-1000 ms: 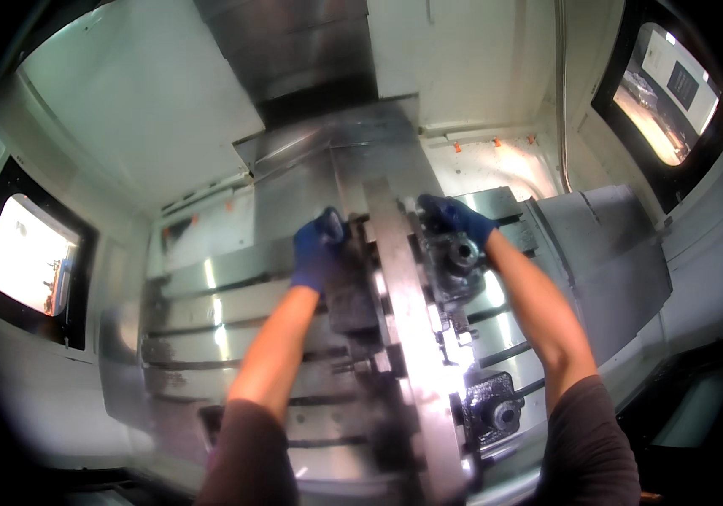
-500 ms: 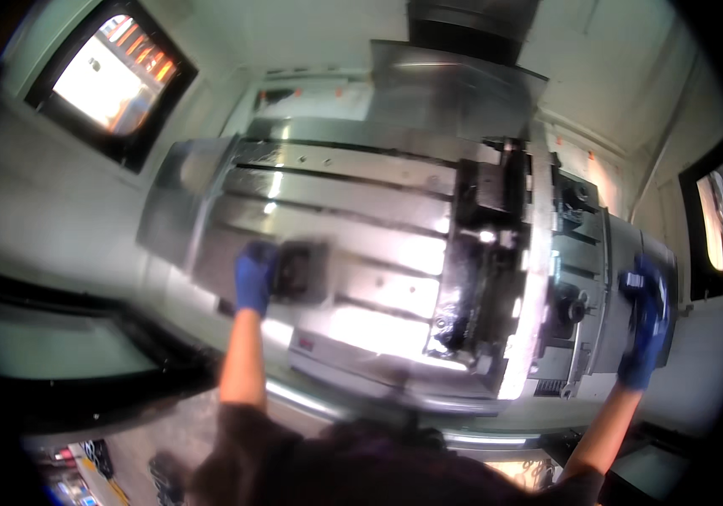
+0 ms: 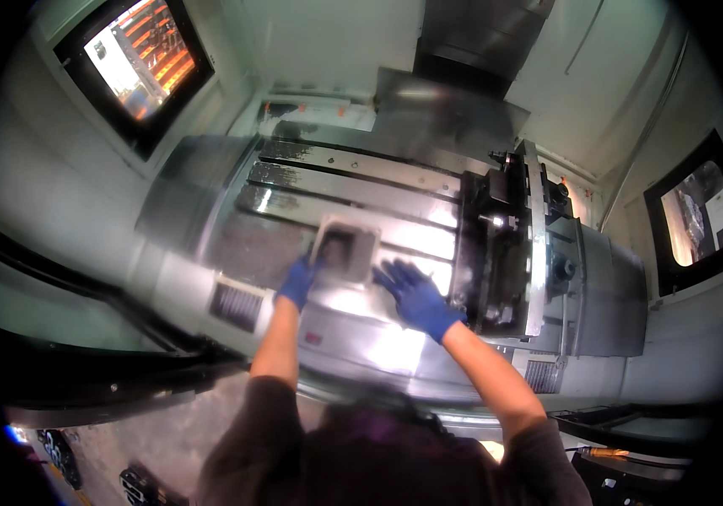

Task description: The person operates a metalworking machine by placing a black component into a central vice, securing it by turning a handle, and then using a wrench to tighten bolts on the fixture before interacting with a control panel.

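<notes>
Hollow box: in my head view, a grey, open-topped box (image 3: pixel 374 250) with a dark inside shows at the near part of the slotted metal table (image 3: pixel 370 196), between my two hands.
Facing: its opening is turned up toward my camera; the rim reads as a rounded rectangle, its far end leaning slightly to my right.
Long axis: the box is motion-blurred and almost square, so I put this cautiously: the longer side seems to run near to far, across the table's slots.
Left glove: my left hand (image 3: pixel 297 280), in blue, has its fingertips at the box's left wall; I cannot tell whether they grip it.
Right glove: my right hand (image 3: pixel 419 302), also blue, is spread wide, palm down and holding nothing, its fingertips just beside the box's near right corner.
Dark fixture: to the right of that hand, a black fixture (image 3: pixel 492 253) stands on the table.
Pale bar: along the fixture's right side, a long metal bar (image 3: pixel 534 244) runs near to far, roughly square to the slots.
Windows: I have one black-framed window (image 3: pixel 138 59) at upper left, another window (image 3: pixel 699 211) at right.
</notes>
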Demonstrator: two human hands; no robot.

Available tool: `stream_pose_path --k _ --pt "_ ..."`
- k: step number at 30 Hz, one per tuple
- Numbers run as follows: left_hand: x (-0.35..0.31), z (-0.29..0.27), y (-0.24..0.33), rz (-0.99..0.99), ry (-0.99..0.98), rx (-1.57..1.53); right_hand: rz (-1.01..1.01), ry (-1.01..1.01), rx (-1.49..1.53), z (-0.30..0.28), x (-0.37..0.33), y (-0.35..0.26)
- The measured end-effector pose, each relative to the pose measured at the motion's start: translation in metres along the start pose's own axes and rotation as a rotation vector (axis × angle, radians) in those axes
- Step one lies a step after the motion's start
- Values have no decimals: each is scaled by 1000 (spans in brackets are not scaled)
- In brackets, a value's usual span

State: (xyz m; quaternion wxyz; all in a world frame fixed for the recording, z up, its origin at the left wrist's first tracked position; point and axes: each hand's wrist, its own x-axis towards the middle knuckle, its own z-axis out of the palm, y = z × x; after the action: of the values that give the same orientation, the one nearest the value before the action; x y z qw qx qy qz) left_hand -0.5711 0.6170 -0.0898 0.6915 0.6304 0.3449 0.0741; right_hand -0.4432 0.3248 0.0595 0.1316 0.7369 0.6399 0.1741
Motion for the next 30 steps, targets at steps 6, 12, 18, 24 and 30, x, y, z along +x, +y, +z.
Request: stream_pose_path --k 6,12,18,24,30 --pt "-6 -55 -6 -216 -340 179 -310 183 -349 47 49 -33" --pt "-47 -31 6 -186 -351 -177 -86 173 398 52 18 -98" --pt "-121 48 15 -328 -87 -481 579 -548 2099 11 27 -34" --pt "-135 123 43 -386 -385 -539 1087 -235 2462 -55 -33 -31" --pt "-181 202 135 -276 -681 -386 1306 -242 2176 -111 -87 20"
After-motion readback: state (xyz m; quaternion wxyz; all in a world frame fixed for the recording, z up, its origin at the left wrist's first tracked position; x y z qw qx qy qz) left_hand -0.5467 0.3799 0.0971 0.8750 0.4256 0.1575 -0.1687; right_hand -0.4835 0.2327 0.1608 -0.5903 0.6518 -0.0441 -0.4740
